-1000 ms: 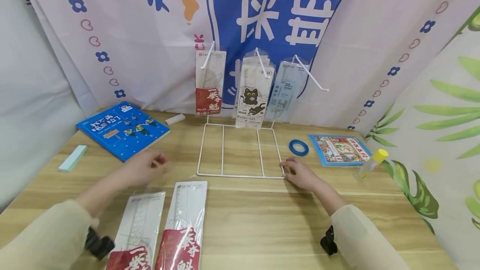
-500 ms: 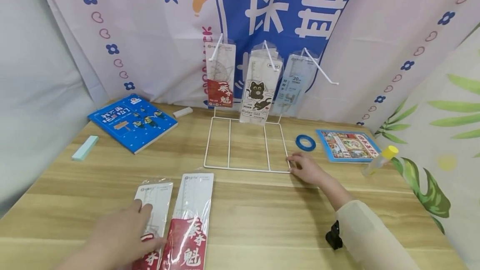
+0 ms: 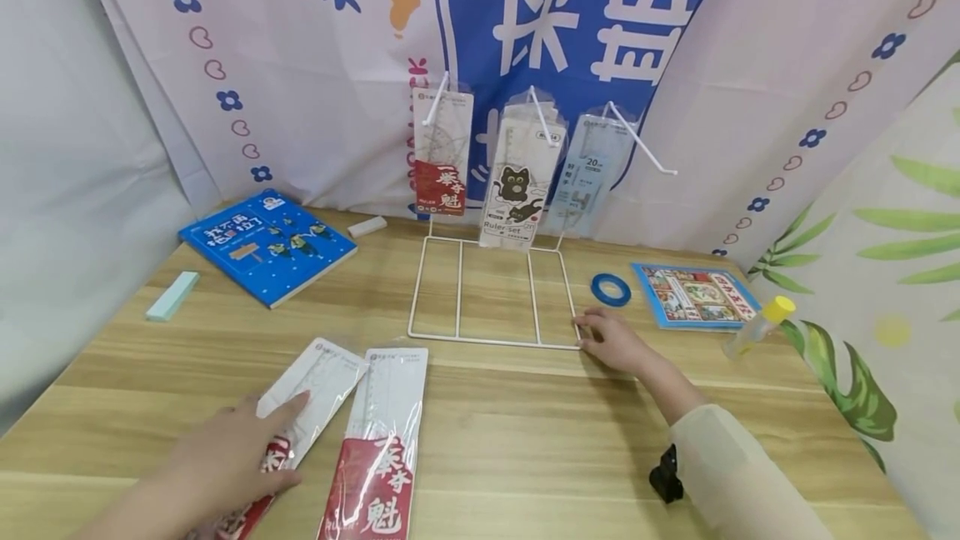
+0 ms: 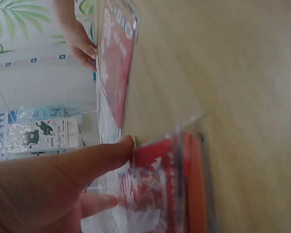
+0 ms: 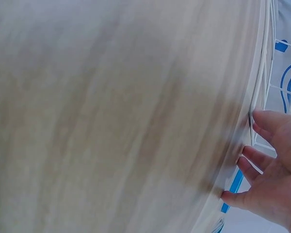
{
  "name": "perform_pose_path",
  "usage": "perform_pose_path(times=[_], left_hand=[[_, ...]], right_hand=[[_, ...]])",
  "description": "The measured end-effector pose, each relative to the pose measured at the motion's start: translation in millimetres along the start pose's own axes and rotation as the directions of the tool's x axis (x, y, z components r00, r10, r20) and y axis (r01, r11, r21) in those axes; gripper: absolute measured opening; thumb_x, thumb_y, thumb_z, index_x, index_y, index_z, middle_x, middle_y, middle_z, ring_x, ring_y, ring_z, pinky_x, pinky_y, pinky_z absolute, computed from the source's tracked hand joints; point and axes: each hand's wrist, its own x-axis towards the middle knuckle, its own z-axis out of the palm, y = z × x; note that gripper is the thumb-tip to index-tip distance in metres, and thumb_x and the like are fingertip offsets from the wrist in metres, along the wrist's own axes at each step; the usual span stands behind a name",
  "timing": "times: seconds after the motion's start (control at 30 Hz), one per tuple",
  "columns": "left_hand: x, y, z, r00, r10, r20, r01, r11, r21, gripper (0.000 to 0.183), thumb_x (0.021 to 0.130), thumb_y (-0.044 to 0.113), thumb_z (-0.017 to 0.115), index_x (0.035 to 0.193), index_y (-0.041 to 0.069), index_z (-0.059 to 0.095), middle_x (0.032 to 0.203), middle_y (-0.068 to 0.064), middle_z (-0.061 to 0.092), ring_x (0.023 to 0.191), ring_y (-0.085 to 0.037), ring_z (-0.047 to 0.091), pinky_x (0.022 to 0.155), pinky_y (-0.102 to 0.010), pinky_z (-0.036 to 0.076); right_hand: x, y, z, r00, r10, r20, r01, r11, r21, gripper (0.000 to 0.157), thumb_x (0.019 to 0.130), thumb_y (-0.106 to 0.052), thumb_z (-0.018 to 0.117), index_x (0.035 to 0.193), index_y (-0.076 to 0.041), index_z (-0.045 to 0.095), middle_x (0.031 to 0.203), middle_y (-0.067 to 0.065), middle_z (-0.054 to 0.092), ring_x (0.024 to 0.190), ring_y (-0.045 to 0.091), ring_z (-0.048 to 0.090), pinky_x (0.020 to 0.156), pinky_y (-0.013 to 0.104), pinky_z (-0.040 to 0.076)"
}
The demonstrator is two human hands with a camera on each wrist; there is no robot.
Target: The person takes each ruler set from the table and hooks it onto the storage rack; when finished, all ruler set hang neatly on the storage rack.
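Observation:
My left hand (image 3: pixel 217 461) grips a packaged ruler set (image 3: pixel 318 377) with a white top and red lower part; in the left wrist view, the thumb lies along the edge of the pack (image 4: pixel 155 179). The pack slants up to the right, its upper corner by a second red-and-white ruler set (image 3: pixel 382 448) lying flat. At the front right corner of a white wire display rack (image 3: pixel 495 342), my right hand (image 3: pixel 611 340) holds the base wire. From the rack's hooks hang a red-and-white set (image 3: pixel 442 148), a black-cat ruler set (image 3: pixel 521 173) and a light blue set (image 3: pixel 592 165).
A blue book (image 3: pixel 266 244), a white block (image 3: pixel 367 227) and a mint-green block (image 3: pixel 172 296) lie at left. Right of the rack are a blue tape ring (image 3: pixel 611 290), a comic-covered booklet (image 3: pixel 693 297) and a yellow-capped tube (image 3: pixel 757 327). A printed curtain (image 3: pixel 337 107) hangs behind.
My left hand has come down onto the left ruler set and taken hold of it. The pack has turned, its top swinging right. My right hand stays at the rack's corner.

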Motion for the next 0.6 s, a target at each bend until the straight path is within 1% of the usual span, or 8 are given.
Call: perform_pose_path(times=[0.13,0.2,0.3,0.37,0.43,0.53,0.6], left_hand=[[2.3,-7.3,-2.6,0.999,0.026,-0.028,-0.026,0.999,-0.024,0.094,0.058,0.073,0.060,0.132,0.017,0.046,0.119,-0.032,0.044,0.098,-0.047,0.049,0.064,-0.062,0.045],[3.7,-10.9,-4.5,0.998,0.044,-0.038,-0.046,0.997,-0.058,0.090,0.060,0.069,0.063,0.131,0.017,0.048,0.119,-0.030,0.044,0.099,-0.043,0.050,0.066,-0.060,0.046],[6.1,-16.5,-7.7,0.994,0.089,-0.056,-0.095,0.989,-0.109,0.080,0.065,0.060,0.067,0.129,0.017,0.050,0.117,-0.025,0.046,0.097,-0.036,0.052,0.069,-0.055,0.048],[7.9,-20.2,-10.0,0.991,0.110,-0.070,-0.119,0.982,-0.143,0.075,0.067,0.054,0.070,0.129,0.015,0.051,0.115,-0.024,0.048,0.096,-0.036,0.052,0.070,-0.054,0.049],[8.5,-22.6,-11.3,0.989,0.122,-0.086,-0.135,0.977,-0.164,0.076,0.068,0.051,0.071,0.129,0.011,0.049,0.115,-0.026,0.048,0.097,-0.039,0.052,0.070,-0.055,0.048],[8.8,-24.3,-12.2,0.984,0.138,-0.110,-0.159,0.963,-0.216,0.081,0.069,0.046,0.072,0.132,0.005,0.044,0.121,-0.028,0.046,0.105,-0.046,0.047,0.074,-0.058,0.046],[8.7,-25.0,-12.5,0.982,0.145,-0.124,-0.173,0.952,-0.254,0.083,0.070,0.043,0.072,0.134,0.002,0.038,0.125,-0.028,0.044,0.109,-0.048,0.044,0.078,-0.058,0.044]], right_hand=[[-1,0,-0.4,1.000,0.001,-0.001,-0.001,1.000,0.005,0.037,0.083,-0.006,0.060,0.118,0.004,0.055,0.124,0.032,0.042,0.115,0.049,0.036,0.097,0.058,0.028],[-1,-1,-0.8,1.000,-0.002,-0.002,0.002,1.000,0.006,0.037,0.083,-0.006,0.060,0.118,0.005,0.055,0.124,0.033,0.042,0.115,0.049,0.036,0.097,0.058,0.028],[-1,-2,-1.2,1.000,-0.003,-0.001,0.003,1.000,0.011,0.037,0.084,-0.005,0.060,0.118,0.005,0.054,0.124,0.033,0.042,0.115,0.048,0.036,0.097,0.057,0.028],[0,-3,-1.5,1.000,-0.006,0.000,0.006,1.000,0.011,0.037,0.084,-0.006,0.060,0.118,0.006,0.054,0.124,0.032,0.042,0.115,0.048,0.037,0.097,0.057,0.028],[0,-3,-1.5,1.000,-0.005,0.001,0.005,1.000,0.010,0.037,0.084,-0.005,0.060,0.118,0.005,0.054,0.124,0.032,0.042,0.115,0.048,0.037,0.097,0.057,0.029],[1,-2,-1.5,1.000,-0.001,0.003,0.001,1.000,0.004,0.037,0.084,-0.006,0.060,0.118,0.005,0.054,0.124,0.032,0.042,0.115,0.048,0.036,0.097,0.057,0.028],[1,-2,-1.3,1.000,0.001,0.006,-0.001,1.000,0.001,0.036,0.084,-0.006,0.060,0.118,0.005,0.055,0.124,0.033,0.042,0.115,0.048,0.036,0.097,0.057,0.028]])
